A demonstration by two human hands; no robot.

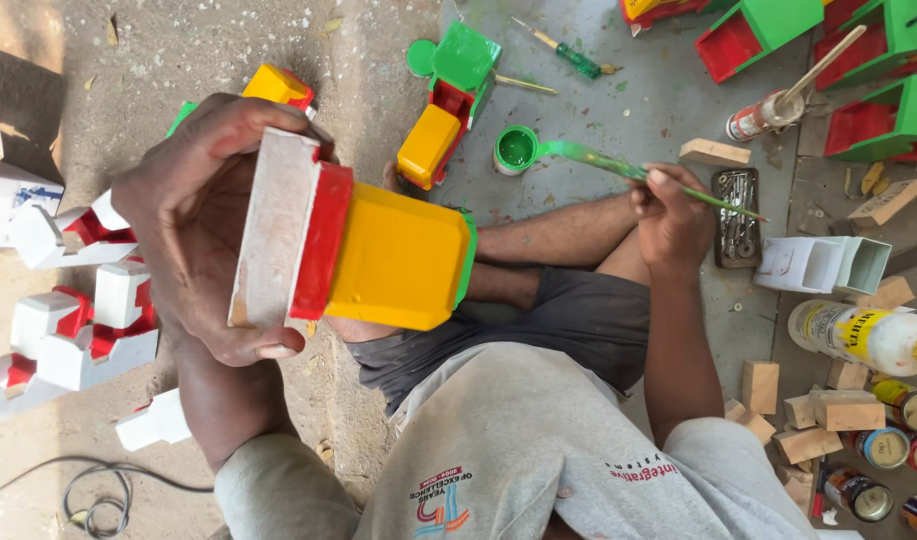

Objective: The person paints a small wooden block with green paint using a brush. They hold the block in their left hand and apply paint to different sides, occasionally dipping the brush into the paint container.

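Sitting cross-legged on the concrete floor (229, 60), the person holds a painted wooden toy block (354, 245), with a yellow body, a red band, an unpainted white end and a thin green edge, up close under the head camera.

Left hand (194, 215): grip clamped on the white end of the block; fingers wrap over its top edge and the thumb presses along the lower edge. The block juts out to the right of the palm, its yellow body clear of the fingers and its green edge farthest from the hand.

Right hand (671, 215): grip closed round the thin handle of a green-tipped paintbrush (619, 167). The brush bristles reach left to just beside a small round pot of green paint (516, 148) standing on the floor. Whether the bristles touch the pot cannot be told. The brush is well apart from the block.

Beyond the pot lies a yellow, red and green toy truck (447, 105). Several white-and-red half-painted toy pieces (74, 320) lie to the person's left. Plain wooden offcuts (829, 410) and paint tins (884, 445) lie to the right, with a white glue bottle (859, 335) on its side near them. Green-and-red painted boxes (759, 30) stand at the top right.
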